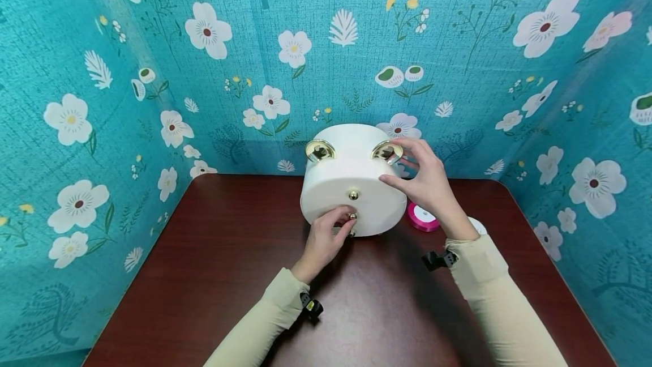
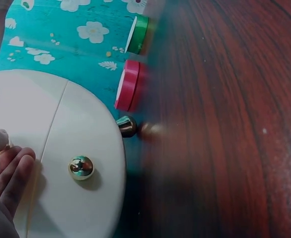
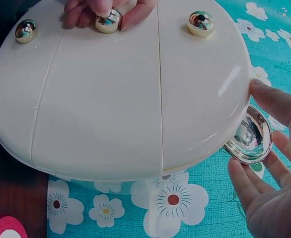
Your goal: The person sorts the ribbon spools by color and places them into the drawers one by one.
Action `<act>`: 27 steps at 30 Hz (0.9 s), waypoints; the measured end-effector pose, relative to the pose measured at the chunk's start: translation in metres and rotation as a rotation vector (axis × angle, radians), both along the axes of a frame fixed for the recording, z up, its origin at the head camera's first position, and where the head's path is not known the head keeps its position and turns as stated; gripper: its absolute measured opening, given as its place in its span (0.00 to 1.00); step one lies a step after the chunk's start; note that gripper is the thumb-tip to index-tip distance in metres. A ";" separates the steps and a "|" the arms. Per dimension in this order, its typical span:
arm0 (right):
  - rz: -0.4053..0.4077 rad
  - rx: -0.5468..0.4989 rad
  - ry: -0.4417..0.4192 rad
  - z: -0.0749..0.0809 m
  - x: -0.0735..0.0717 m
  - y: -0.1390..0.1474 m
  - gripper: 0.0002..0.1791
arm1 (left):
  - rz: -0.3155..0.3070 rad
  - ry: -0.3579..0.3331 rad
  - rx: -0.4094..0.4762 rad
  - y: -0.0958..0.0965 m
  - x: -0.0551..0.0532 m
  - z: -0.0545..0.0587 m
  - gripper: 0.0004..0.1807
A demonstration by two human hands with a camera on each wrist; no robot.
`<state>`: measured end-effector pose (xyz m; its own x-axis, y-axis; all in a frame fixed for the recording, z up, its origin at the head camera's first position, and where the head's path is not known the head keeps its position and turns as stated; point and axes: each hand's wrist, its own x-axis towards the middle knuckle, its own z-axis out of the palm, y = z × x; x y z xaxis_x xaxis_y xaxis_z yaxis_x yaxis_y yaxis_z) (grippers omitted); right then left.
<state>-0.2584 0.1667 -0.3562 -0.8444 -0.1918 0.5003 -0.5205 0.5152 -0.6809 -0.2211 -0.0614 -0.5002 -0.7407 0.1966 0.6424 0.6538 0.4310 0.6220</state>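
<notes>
A white rounded box [image 1: 377, 203] with drawer fronts stands tilted at the back of the table. Gold ball knobs [image 3: 200, 24] run down its front, one on each drawer. My left hand [image 1: 326, 237] pinches the middle knob [image 3: 109, 21] between thumb and fingertips; the drawers look closed. Two shiny gold cups [image 1: 321, 151] stick out at the top like ears. With my right hand [image 1: 425, 177] I hold the box at its right gold cup [image 3: 250, 134], fingers around the cup and thumb on the box's front edge.
To the box's right lies a pink ribbon spool [image 1: 423, 218]. A green ribbon spool [image 2: 137, 34] shows beyond it in the left wrist view. Behind my right wrist, a white round thing [image 1: 477, 225] is partly hidden. Flowered teal cloth [image 1: 244, 55] surrounds the dark red table [image 1: 234, 254].
</notes>
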 end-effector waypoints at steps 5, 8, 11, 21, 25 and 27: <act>0.001 -0.004 -0.005 0.000 0.001 0.000 0.40 | 0.004 -0.006 -0.005 0.000 0.001 0.002 0.10; -0.004 -0.005 -0.011 0.001 0.001 -0.001 0.40 | -0.001 -0.016 -0.008 0.000 0.002 0.002 0.10; -0.008 -0.003 -0.015 0.001 0.002 -0.001 0.40 | -0.001 -0.026 -0.016 0.001 0.004 0.003 0.09; -0.011 0.009 -0.020 -0.001 0.001 -0.001 0.40 | -0.020 -0.018 -0.025 -0.001 0.009 0.003 0.09; -0.014 0.011 -0.019 0.001 0.001 -0.001 0.40 | -0.017 -0.014 -0.036 -0.001 0.012 0.004 0.10; -0.012 0.011 -0.017 0.001 0.001 -0.001 0.40 | -0.013 -0.016 -0.042 -0.002 0.013 0.005 0.10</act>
